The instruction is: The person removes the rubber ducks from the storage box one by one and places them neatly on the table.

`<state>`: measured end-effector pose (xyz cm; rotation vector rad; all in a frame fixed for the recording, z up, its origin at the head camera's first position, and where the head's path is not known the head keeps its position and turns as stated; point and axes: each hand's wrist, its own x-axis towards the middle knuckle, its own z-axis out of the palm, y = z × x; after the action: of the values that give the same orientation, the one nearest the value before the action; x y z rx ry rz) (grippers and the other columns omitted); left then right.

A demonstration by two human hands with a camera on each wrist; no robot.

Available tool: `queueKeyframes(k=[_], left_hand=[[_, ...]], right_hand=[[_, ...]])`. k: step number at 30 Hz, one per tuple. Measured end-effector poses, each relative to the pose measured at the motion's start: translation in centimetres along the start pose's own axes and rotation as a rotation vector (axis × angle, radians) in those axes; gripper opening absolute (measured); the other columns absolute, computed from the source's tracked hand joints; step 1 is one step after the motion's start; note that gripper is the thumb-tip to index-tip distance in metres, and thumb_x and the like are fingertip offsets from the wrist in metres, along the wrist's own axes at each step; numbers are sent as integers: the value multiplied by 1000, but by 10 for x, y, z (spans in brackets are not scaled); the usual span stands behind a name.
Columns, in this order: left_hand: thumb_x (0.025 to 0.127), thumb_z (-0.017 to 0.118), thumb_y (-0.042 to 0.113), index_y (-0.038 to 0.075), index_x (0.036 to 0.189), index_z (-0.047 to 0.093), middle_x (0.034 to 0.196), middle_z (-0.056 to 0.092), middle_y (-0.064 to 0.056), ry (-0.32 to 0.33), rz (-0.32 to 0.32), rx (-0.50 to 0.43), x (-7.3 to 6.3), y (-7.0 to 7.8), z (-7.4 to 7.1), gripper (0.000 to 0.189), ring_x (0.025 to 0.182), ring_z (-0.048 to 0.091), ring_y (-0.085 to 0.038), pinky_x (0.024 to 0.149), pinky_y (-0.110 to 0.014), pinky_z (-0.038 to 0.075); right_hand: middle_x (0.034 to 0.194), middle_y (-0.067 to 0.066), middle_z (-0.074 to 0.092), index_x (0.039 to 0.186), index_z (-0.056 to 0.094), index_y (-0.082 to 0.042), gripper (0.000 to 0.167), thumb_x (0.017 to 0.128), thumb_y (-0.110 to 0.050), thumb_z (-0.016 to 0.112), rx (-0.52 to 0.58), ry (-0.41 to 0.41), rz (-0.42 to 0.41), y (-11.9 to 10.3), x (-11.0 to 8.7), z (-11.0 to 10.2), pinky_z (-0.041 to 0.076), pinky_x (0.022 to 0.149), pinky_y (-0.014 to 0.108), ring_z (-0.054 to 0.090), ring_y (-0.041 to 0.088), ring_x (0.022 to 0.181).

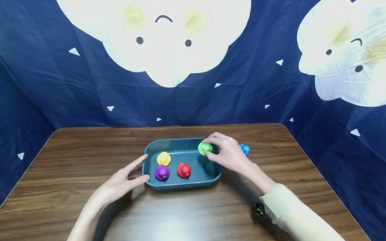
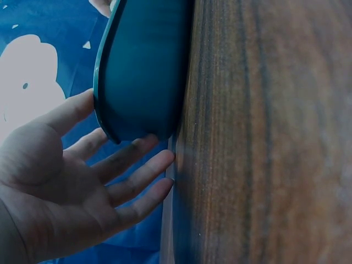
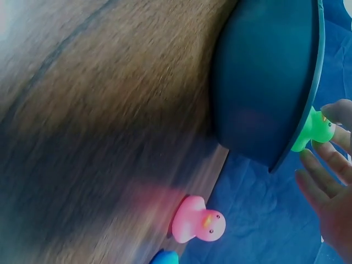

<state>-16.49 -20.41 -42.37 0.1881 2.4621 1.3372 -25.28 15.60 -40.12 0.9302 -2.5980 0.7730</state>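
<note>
My right hand (image 1: 228, 153) pinches a green rubber duck (image 1: 205, 148) between thumb and fingers over the right end of a teal plastic tub (image 1: 183, 186). In the right wrist view that duck (image 3: 313, 131) shows just above the tub's rim. Inside the tub sit a yellow duck (image 1: 163, 158), a purple duck (image 1: 162, 173) and a red duck (image 1: 184, 170). My left hand (image 1: 120, 182) is at the tub's left end, thumb and index fingertip against the rim. Its other fingers spread loosely along the outer wall in the left wrist view.
Beyond my right hand, a blue duck (image 1: 245, 149) stands on the wooden table (image 1: 80, 173). A pink duck (image 3: 197, 220) near it is hidden from the head view. A small dark object (image 1: 259, 208) shows by my right sleeve. Dark blue cloth (image 1: 94, 94) hangs behind the table.
</note>
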Motion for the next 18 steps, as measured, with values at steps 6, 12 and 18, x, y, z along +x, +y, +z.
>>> queueKeyframes(k=[6, 12, 18], left_hand=[[101, 66, 40, 24, 165, 24, 159, 46, -22, 0, -3, -3, 0, 0, 0, 79, 142, 53, -37, 116, -58, 43], [100, 66, 40, 24, 165, 24, 160, 45, -22, -1, -11, 3, 0, 0, 0, 79, 143, 52, -38, 116, -58, 43], [100, 66, 40, 24, 165, 24, 161, 43, -23, 0, -4, 5, 1, 1, 0, 79, 142, 53, -39, 115, -58, 44]], right_hand=[[109, -5, 71, 115, 77, -18, 28, 88, -22, 81, -8, 10, 9, 6, -3, -6, 49, 59, 21, 62, 13, 68], [111, -4, 75, 114, 77, -16, 29, 86, -21, 82, -29, 48, -7, 12, -6, -11, 55, 75, 32, 71, 19, 92], [111, -3, 75, 114, 78, -16, 29, 85, -20, 82, -26, 60, -4, 17, -8, -17, 55, 78, 35, 72, 22, 94]])
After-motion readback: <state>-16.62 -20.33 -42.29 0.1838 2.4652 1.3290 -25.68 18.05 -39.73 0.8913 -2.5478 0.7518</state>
